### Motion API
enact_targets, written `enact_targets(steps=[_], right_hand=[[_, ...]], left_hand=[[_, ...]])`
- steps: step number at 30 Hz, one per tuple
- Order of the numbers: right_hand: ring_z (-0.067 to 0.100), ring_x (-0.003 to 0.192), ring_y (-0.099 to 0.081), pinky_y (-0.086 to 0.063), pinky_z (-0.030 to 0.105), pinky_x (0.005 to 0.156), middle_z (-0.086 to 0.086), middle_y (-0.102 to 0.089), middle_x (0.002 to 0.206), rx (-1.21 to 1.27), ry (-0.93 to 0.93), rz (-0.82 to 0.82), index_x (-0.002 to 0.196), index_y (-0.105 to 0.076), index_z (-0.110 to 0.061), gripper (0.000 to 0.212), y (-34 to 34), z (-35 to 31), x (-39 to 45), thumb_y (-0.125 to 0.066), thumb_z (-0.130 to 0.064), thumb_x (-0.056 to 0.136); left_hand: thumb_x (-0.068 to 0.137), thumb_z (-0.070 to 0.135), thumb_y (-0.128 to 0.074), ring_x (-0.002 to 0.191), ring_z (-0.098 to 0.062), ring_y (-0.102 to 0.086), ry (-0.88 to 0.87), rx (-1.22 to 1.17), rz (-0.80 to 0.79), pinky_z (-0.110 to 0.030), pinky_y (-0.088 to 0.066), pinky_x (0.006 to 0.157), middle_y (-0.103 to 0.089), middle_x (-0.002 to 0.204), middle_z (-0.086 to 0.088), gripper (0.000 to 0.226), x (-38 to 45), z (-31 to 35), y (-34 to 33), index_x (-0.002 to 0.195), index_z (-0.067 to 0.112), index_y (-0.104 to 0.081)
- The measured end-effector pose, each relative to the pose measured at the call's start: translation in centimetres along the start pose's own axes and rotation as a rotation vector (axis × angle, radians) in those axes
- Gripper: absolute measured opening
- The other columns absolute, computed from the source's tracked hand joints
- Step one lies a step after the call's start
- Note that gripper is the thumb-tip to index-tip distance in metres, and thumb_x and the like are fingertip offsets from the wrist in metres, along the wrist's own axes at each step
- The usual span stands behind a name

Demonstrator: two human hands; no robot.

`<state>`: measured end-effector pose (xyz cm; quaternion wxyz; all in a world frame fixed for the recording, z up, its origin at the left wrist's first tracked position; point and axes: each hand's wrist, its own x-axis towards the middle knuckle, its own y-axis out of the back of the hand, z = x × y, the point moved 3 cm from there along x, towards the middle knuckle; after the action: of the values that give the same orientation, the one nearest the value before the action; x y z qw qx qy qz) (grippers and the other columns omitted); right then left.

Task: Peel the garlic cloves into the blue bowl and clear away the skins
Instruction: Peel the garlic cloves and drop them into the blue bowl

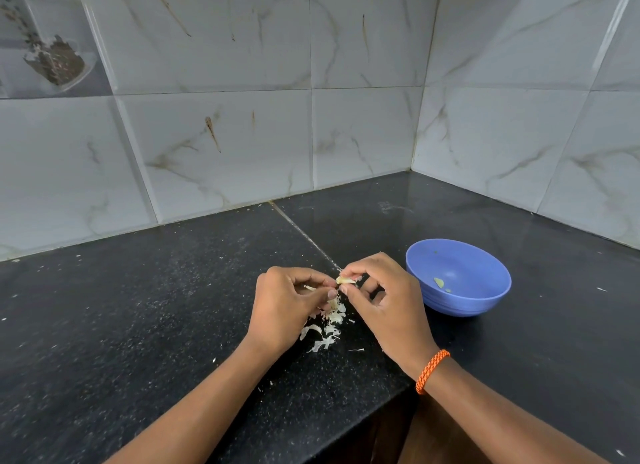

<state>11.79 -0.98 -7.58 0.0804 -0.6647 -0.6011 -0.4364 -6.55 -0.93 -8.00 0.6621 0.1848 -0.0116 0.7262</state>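
Both hands pinch one garlic clove (345, 281) lying crosswise between them, the right hand (384, 300) nearer the blue bowl (485, 306) than the left hand (284, 307).

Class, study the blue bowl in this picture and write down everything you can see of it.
The blue bowl is round, smooth and matt, plastic by its look, with faint ridges round its lower outside. It stands upright on the black speckled counter, right of the right hand, which does not touch it. Inside lie one small pale green-yellow piece and a few tiny specks; otherwise it is bare.
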Motion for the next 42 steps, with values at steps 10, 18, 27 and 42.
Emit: enact_targets(steps=[10, 18, 27, 42], right_hand=[[0.017, 0.068, -0.066, -0.047, 0.012, 0.058, -0.014, -0.064, 0.097, -0.012, -0.033, -0.012, 0.109, -0.071, -0.026, 0.034, -0.3, 0.4, 0.0, -0.084, -0.003, 0.088], [0.021, 0.066, -0.064, -0.050, 0.022, 0.054, -0.012, -0.070, 0.100, 0.127, -0.089, -0.059, 0.125, -0.073, -0.032, 0.043, -0.4, 0.7, 0.0, -0.079, -0.004, 0.093], [0.012, 0.091, -0.069, -0.053, 0.018, 0.070, -0.016, -0.069, 0.103, -0.038, -0.030, -0.016, 0.104, -0.077, -0.023, 0.017, -0.2, 0.6, 0.0, -0.074, -0.008, 0.097], [0.008, 0.061, -0.062, -0.043, 0.012, 0.054, -0.011, -0.066, 0.067, 0.010, -0.110, -0.060, 0.078, -0.070, -0.015, 0.016, -0.4, 0.6, 0.0, -0.080, -0.014, 0.091]], left_hand=[[0.101, 0.021, -0.077, 0.078, -0.021, -0.080, -0.064, -0.016, -0.088, -0.031, -0.061, 0.063, -0.083, 0.093, 0.002, 0.010, -0.3, 0.7, -0.1, 0.107, 0.024, -0.085], [0.096, 0.015, -0.083, 0.068, -0.026, -0.080, -0.041, -0.012, -0.027, -0.030, -0.058, 0.057, -0.082, 0.079, -0.003, 0.005, -0.1, 0.0, 0.1, 0.097, 0.018, -0.087], [0.089, 0.018, -0.090, 0.066, -0.025, -0.080, -0.054, -0.026, -0.010, -0.033, -0.064, 0.061, -0.081, 0.074, -0.005, 0.004, -0.4, 0.4, -0.1, 0.090, 0.016, -0.086], [0.092, 0.015, -0.086, 0.072, -0.027, -0.081, -0.046, -0.082, -0.072, -0.043, -0.068, 0.072, -0.084, 0.088, -0.003, 0.012, -0.4, 0.1, -0.6, 0.104, 0.015, -0.085]])
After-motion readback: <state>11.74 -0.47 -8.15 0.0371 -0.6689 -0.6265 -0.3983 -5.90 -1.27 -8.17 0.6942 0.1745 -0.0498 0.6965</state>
